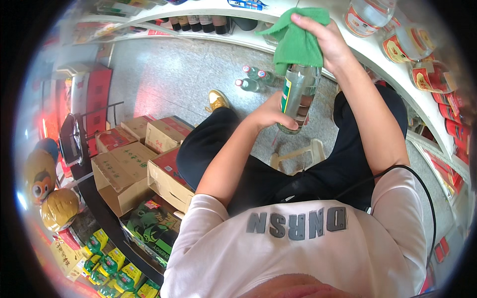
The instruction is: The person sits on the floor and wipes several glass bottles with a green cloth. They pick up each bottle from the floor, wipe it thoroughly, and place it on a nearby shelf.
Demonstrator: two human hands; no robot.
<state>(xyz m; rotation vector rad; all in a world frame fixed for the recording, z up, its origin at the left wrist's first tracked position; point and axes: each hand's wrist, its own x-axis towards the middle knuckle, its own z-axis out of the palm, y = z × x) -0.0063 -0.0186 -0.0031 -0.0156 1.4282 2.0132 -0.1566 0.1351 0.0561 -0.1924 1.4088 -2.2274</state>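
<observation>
A clear glass bottle (298, 93) with a green and yellow label is held tilted in front of me. My left hand (277, 111) grips it near its base, the thumb across the glass. Over the bottle's upper end lies a green cloth (302, 41), which hides the neck and cap. My right hand (331, 44) clasps the cloth around that end. Beyond my left hand, several small clear bottles (250, 85) with red and white caps stand on the grey floor (179, 70).
A white shelf (343, 44) curves along the front and right, bearing large glass jars (402, 44). Dark-filled bottles (205, 24) line a lower shelf. Cardboard boxes (123, 167) are stacked at left, near yellow-green bottles (111, 260). A plastic stool (316, 151) sits between my legs.
</observation>
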